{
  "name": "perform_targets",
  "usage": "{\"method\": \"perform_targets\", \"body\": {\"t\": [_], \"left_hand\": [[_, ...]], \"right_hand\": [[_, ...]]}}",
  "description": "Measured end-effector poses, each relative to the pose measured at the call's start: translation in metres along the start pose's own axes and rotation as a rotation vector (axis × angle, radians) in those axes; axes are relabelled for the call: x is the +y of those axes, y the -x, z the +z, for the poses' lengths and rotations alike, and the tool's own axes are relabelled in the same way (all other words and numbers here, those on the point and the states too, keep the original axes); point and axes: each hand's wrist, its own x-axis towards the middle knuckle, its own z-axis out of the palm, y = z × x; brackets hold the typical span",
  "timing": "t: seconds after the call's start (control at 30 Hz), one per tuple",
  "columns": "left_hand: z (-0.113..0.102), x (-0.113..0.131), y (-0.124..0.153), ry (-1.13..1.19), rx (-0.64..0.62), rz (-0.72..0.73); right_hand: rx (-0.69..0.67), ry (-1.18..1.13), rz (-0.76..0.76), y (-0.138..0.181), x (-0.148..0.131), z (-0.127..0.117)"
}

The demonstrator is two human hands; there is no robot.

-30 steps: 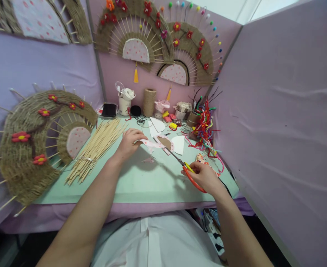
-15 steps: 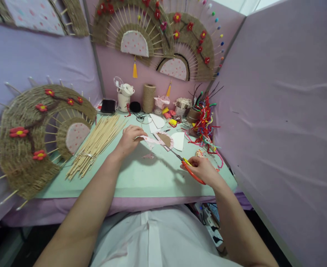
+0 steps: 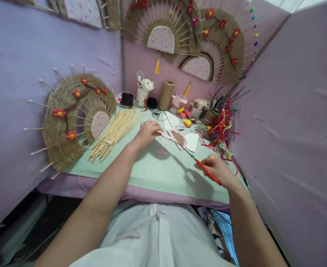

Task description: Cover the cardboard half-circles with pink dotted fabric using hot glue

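Observation:
My left hand (image 3: 148, 132) is closed on the edge of a pink patterned fabric piece (image 3: 166, 135) with a brown cardboard shape (image 3: 179, 138) on it, held just above the green mat (image 3: 152, 170). My right hand (image 3: 217, 170) grips orange-handled scissors (image 3: 204, 169), whose blades point up-left to the fabric's edge. A white fan-shaped card (image 3: 192, 141) lies right beside the piece. A small pink scrap (image 3: 161, 152) lies on the mat below it.
A bundle of bamboo sticks (image 3: 116, 132) lies left of my hand. A woven twine fan with red flowers (image 3: 74, 115) leans at the left wall. Twine spool (image 3: 166, 95), white kettle (image 3: 143, 92), pipe cleaners (image 3: 221, 128) and small craft bits stand at the back. Purple partitions enclose the desk.
The camera has swung left, so everything sits further right in view. Both hands keep their hold on the fabric and the scissors, the blades still at the fabric's edge.

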Motion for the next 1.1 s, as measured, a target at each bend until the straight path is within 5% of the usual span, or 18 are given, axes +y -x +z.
{"method": "perform_targets", "body": {"t": [1.1], "left_hand": [[-0.0012, -0.0010, 0.0015, 0.019, 0.032, -0.003]], "right_hand": [[0.030, 0.037, -0.077, -0.0044, 0.0005, -0.0017]]}}
